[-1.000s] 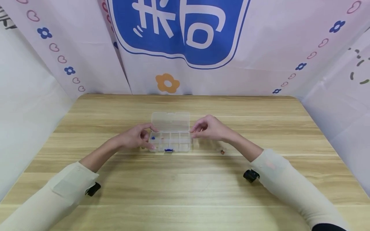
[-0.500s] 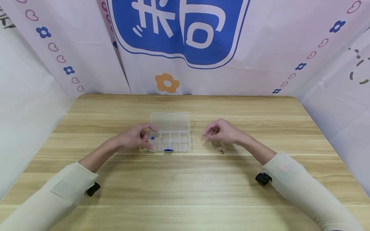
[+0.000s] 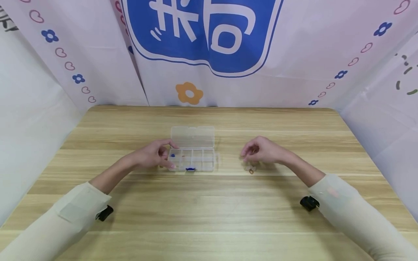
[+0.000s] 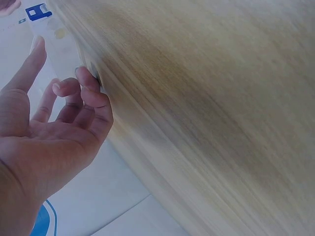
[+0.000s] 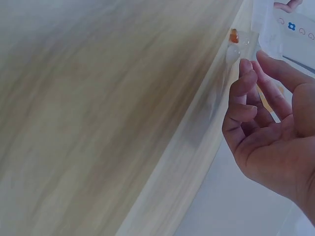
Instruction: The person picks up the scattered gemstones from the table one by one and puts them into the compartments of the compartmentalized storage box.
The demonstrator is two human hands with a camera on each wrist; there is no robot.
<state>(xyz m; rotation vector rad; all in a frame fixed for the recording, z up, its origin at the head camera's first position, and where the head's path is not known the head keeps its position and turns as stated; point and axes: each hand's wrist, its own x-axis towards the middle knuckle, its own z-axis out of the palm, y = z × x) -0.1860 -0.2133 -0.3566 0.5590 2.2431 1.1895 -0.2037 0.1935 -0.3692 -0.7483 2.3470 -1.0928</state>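
Fingers point(image 5: 240, 88) of the right hand point(image 3: 262, 150) are loosely curled, thumb and index tips close but apart, with nothing visible held between them. Just beside the tips, an orange ring point(image 3: 251, 172) and some clear pieces point(image 3: 254, 168) lie on the counter point(image 3: 209, 203); whether a fingertip touches one, I cannot tell. The right wrist view shows the gap between thumb and index — the head view largely hides it.

Thumb and index of the left hand point(image 3: 151, 155) stand well apart and grip the left end of a clear box point(image 3: 208, 166), index at the back, thumb at the front corner. The left wrist view shows the remaining fingers bent towards the palm.

The box sits on the counter between the hands, its lid point(image 3: 192, 137) swung back. From the head, eight compartments show: a blue piece point(image 3: 172, 155) in the back-left one, a faint orange speck point(image 3: 183, 156) in its neighbour along the back row. The left wrist view gives the blue latch point(image 4: 38, 12) on the front and — barely visible from above — a yellowish round piece point(image 4: 60, 33) behind the clear wall; its compartment I cannot tell.

Farther out are pale sleeves point(image 3: 343, 210) and a white banner point(image 3: 277, 88).
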